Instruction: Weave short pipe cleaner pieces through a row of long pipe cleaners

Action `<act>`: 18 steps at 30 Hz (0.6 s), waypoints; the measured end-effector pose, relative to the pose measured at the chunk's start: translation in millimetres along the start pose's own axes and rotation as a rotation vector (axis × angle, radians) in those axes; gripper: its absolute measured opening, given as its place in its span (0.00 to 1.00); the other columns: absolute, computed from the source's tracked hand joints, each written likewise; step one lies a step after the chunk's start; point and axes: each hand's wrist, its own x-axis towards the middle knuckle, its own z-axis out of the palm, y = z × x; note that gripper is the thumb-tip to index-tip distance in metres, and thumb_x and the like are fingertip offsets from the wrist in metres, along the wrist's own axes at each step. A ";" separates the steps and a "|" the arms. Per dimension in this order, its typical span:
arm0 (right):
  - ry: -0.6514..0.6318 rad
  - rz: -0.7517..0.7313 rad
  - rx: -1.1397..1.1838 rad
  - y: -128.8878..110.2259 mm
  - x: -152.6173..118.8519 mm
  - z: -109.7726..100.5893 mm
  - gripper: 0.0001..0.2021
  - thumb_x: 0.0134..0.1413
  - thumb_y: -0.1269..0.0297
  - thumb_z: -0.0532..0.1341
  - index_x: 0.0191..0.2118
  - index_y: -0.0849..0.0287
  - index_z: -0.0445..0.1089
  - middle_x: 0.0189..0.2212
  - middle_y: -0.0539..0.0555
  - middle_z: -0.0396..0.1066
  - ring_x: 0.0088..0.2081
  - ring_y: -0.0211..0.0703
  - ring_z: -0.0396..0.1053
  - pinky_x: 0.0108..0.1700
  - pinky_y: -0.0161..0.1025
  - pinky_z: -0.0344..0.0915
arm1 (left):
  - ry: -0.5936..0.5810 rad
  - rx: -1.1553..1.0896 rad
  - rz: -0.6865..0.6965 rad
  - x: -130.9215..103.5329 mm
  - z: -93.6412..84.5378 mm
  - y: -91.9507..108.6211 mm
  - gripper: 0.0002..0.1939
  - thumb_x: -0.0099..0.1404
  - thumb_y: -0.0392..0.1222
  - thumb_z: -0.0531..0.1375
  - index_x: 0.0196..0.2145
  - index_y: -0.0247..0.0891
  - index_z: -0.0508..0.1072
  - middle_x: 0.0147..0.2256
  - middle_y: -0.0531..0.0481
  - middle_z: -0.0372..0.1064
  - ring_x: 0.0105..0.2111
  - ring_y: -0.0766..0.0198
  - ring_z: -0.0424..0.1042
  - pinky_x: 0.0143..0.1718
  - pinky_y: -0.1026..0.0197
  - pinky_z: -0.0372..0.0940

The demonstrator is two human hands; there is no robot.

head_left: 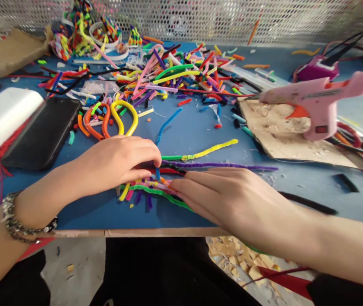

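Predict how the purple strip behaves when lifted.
The purple strip looks long and thin, so probably light and bendy. Its fuzzy surface suggests little slipping. Near the left hand it runs close to other strips, so it may drag them.

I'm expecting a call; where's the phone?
In the head view, the black phone lies at left on the blue table, between the white block and the orange handle.
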 end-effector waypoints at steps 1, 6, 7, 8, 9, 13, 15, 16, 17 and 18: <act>-0.001 -0.018 0.009 -0.7 0.2 0.1 0.15 0.64 0.74 0.47 0.35 0.63 0.70 0.23 0.50 0.65 0.23 0.37 0.61 0.27 0.35 0.56 | -0.004 -0.003 -0.003 -0.1 0.0 -0.1 0.04 0.65 0.39 0.58 0.38 0.38 0.71 0.40 0.51 0.72 0.40 0.62 0.72 0.40 0.62 0.63; 0.027 -0.042 0.104 -2.7 4.7 1.4 0.16 0.64 0.75 0.46 0.35 0.64 0.71 0.24 0.51 0.65 0.23 0.35 0.61 0.27 0.33 0.56 | -0.013 -0.015 -0.008 0.1 0.9 -0.5 0.05 0.64 0.38 0.59 0.39 0.38 0.71 0.40 0.50 0.71 0.40 0.62 0.71 0.40 0.62 0.63; 0.026 -0.024 0.153 -2.3 6.5 1.3 0.16 0.64 0.75 0.46 0.35 0.64 0.71 0.25 0.52 0.67 0.24 0.35 0.62 0.27 0.32 0.57 | -0.013 -0.020 -0.009 0.2 1.1 -0.5 0.05 0.64 0.38 0.59 0.39 0.38 0.71 0.40 0.50 0.71 0.40 0.62 0.71 0.40 0.62 0.63; 0.029 -0.007 0.208 -1.4 8.6 1.0 0.16 0.64 0.75 0.46 0.36 0.64 0.71 0.26 0.52 0.68 0.25 0.34 0.64 0.28 0.32 0.58 | -0.013 -0.026 -0.010 0.4 1.2 -0.5 0.05 0.64 0.38 0.59 0.39 0.38 0.71 0.40 0.50 0.71 0.40 0.62 0.71 0.40 0.62 0.62; 0.042 0.010 0.260 0.1 10.7 0.5 0.15 0.64 0.74 0.47 0.36 0.64 0.71 0.27 0.53 0.69 0.26 0.34 0.65 0.28 0.31 0.59 | -0.014 -0.033 -0.011 0.4 1.1 -0.4 0.05 0.64 0.38 0.59 0.39 0.38 0.71 0.40 0.51 0.72 0.40 0.63 0.71 0.40 0.62 0.62; 0.178 0.071 0.316 10.7 15.8 -1.4 0.09 0.63 0.72 0.52 0.37 0.63 0.70 0.29 0.51 0.71 0.27 0.32 0.67 0.30 0.28 0.60 | -0.016 -0.047 -0.016 0.4 0.6 -0.1 0.05 0.65 0.37 0.58 0.39 0.38 0.71 0.40 0.51 0.72 0.41 0.63 0.71 0.40 0.63 0.62; 0.219 0.105 0.264 16.5 14.0 -0.4 0.08 0.62 0.72 0.53 0.37 0.61 0.70 0.28 0.49 0.71 0.26 0.31 0.67 0.29 0.28 0.60 | -0.017 -0.050 -0.016 0.5 0.5 0.0 0.05 0.65 0.37 0.57 0.39 0.38 0.71 0.40 0.51 0.72 0.41 0.64 0.71 0.41 0.63 0.62; 0.225 0.114 0.230 18.9 12.0 0.9 0.09 0.62 0.72 0.53 0.36 0.60 0.71 0.26 0.48 0.71 0.25 0.31 0.66 0.28 0.28 0.59 | -0.018 -0.052 -0.017 0.6 0.5 0.0 0.05 0.65 0.37 0.57 0.39 0.38 0.71 0.40 0.51 0.72 0.40 0.64 0.71 0.41 0.63 0.63; 0.224 0.114 0.194 20.8 9.4 2.4 0.09 0.62 0.71 0.53 0.35 0.59 0.71 0.24 0.48 0.70 0.23 0.31 0.65 0.27 0.28 0.58 | -0.020 -0.052 -0.018 0.8 0.5 0.0 0.05 0.65 0.37 0.57 0.39 0.38 0.71 0.40 0.51 0.72 0.41 0.64 0.71 0.41 0.63 0.63; 0.216 0.105 0.156 22.3 6.5 4.2 0.10 0.63 0.70 0.52 0.34 0.59 0.71 0.23 0.47 0.69 0.22 0.31 0.64 0.25 0.28 0.57 | -0.022 -0.049 -0.022 1.0 0.6 0.1 0.05 0.65 0.37 0.58 0.39 0.38 0.71 0.40 0.51 0.72 0.41 0.64 0.71 0.42 0.62 0.63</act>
